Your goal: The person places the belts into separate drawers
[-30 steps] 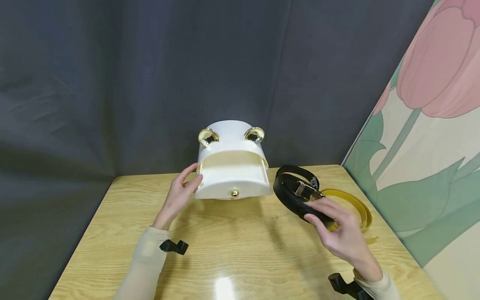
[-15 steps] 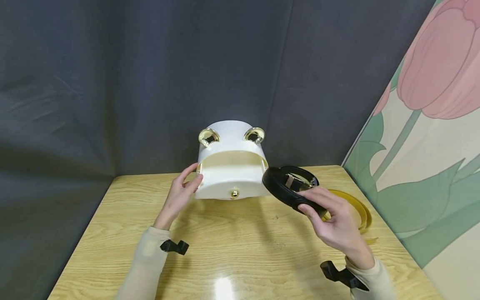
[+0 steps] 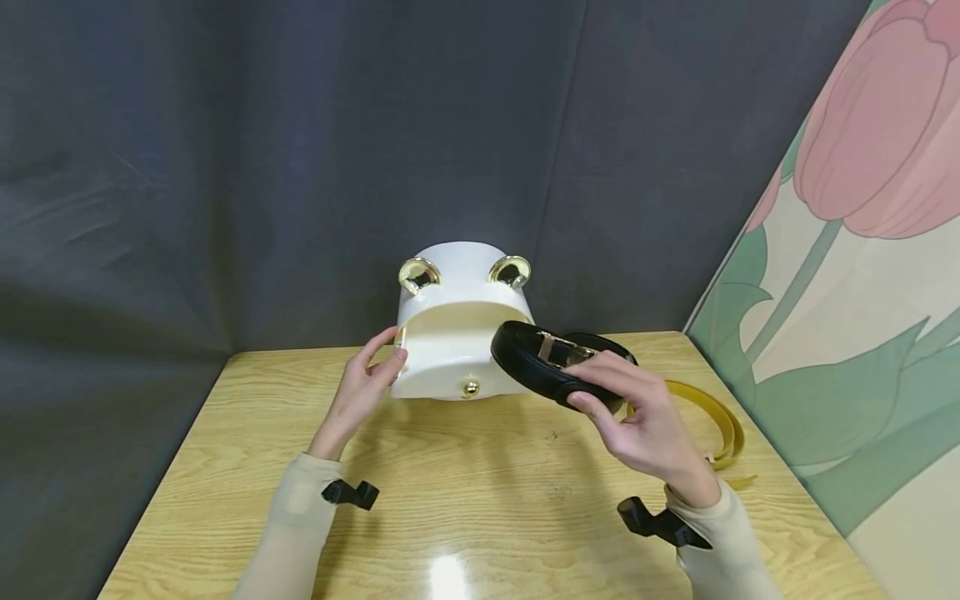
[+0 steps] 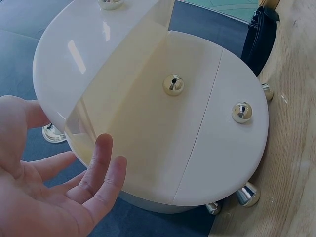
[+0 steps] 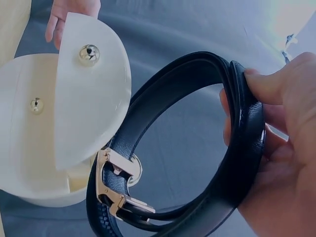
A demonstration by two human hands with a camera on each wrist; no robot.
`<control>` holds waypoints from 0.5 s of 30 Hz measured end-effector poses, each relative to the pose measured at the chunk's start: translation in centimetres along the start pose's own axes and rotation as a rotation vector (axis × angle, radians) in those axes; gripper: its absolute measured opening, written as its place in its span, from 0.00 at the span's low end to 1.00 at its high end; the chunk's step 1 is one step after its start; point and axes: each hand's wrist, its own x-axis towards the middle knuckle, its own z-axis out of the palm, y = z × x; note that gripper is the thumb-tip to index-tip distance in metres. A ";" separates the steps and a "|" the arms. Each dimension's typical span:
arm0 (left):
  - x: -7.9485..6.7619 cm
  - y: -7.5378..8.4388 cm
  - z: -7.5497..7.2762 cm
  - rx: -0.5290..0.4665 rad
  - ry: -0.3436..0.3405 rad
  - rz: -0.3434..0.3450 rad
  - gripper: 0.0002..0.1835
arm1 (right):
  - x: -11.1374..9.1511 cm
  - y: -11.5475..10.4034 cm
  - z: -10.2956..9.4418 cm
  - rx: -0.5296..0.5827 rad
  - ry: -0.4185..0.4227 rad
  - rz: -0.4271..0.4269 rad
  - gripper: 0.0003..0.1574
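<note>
Your right hand [image 3: 637, 417] pinches a coiled black belt [image 3: 543, 379] between thumb and fingers, holding it above the desk [image 3: 450, 475] at the right corner of a pulled-out drawer [image 3: 438, 382]; whether they touch, you cannot tell. Your left hand [image 3: 356, 400], fingers loosely spread and gripping nothing, rests at the left edge of the white box [image 3: 462, 279] that holds this drawer. A yellow belt [image 3: 725, 414] lies to your right. The black belt looks light but springy: bendable, glossy, perhaps a little slippery, and likely to uncoil if let loose. Its metal buckle [image 5: 123, 164] is probably the heaviest part and could scratch the drawer's shiny front. Take hold across the stacked layers opposite the buckle, as your right fingers do, squeezing every turn together
</note>
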 end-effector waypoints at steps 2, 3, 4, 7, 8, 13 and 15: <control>0.0 0.0 0.1 -0.004 -0.004 -0.001 0.32 | 0.3 0.0 0.2 -0.001 -0.010 0.002 0.11; 0.0 -0.1 0.1 -0.004 -0.007 -0.001 0.32 | 0.4 0.0 0.4 0.000 -0.016 0.002 0.11; 0.0 -0.1 0.1 -0.003 -0.009 -0.001 0.32 | 0.6 0.1 0.5 0.000 -0.022 0.001 0.11; -0.1 -0.2 0.1 0.000 -0.010 0.000 0.32 | 1.0 0.2 0.8 -0.007 -0.035 -0.008 0.11; -0.1 -0.1 0.1 0.000 -0.009 0.001 0.32 | 1.2 0.3 0.9 -0.007 -0.039 -0.010 0.11; 0.0 -0.1 0.1 -0.001 -0.013 0.006 0.32 | 1.7 0.6 1.5 -0.024 -0.053 -0.009 0.11; 0.0 -0.1 0.0 -0.007 -0.016 0.004 0.32 | 1.9 0.7 1.8 -0.023 -0.061 -0.009 0.11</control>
